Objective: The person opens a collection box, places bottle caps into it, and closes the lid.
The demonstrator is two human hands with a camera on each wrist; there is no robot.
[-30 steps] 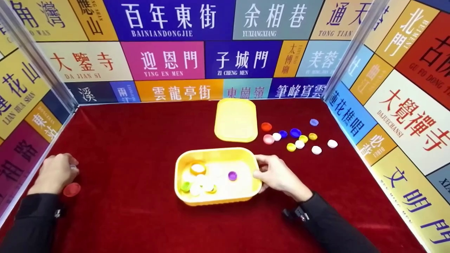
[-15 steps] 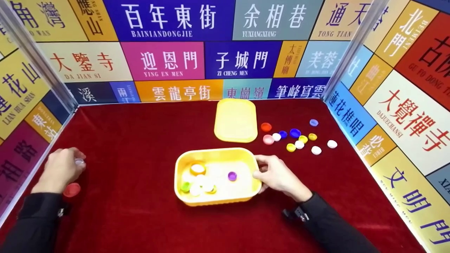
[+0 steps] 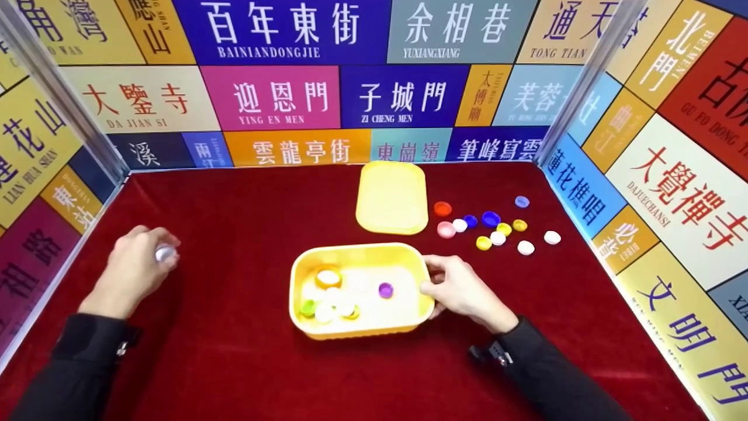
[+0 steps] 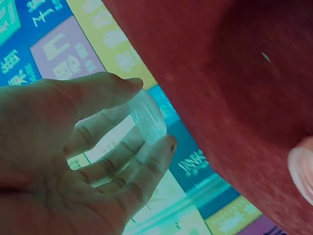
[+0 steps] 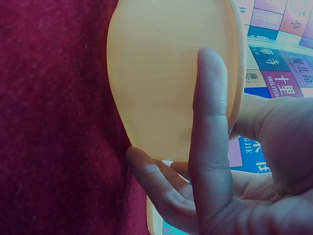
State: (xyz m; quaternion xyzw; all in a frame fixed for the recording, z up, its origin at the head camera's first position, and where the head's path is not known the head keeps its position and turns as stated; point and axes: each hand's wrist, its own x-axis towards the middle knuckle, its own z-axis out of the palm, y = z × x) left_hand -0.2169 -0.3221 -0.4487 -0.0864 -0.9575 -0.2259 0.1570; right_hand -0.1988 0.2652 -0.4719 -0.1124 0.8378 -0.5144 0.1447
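In the head view my left hand [image 3: 130, 269] is raised at the left, pinching a whitish bottle cap [image 3: 166, 254] between thumb and fingers. The left wrist view shows the ridged side of that cap [image 4: 149, 117] at the fingertips. My right hand [image 3: 464, 289] grips the right end of a yellow plastic box [image 3: 362, 335], thumb over the rim; the right wrist view shows fingers against its outer wall [image 5: 156, 98]. Inside lie a purple cap [image 3: 385, 290], a green cap [image 3: 308, 308], an orange-rimmed cap [image 3: 328, 278] and several pale ones, partly washed out by glare.
Behind the box lies a yellow lid [image 3: 391, 199]. Several loose caps are scattered to its right, among them a red cap [image 3: 442, 209], a blue cap [image 3: 491, 219] and a pink cap [image 3: 446, 230]. Panels with printed signs [image 3: 269, 96] wall in the red cloth [image 3: 234, 374].
My left hand has moved right and away from me with the whitish cap. The red cap that lay beside it is now hidden behind the left arm. My right hand and the box stay put.
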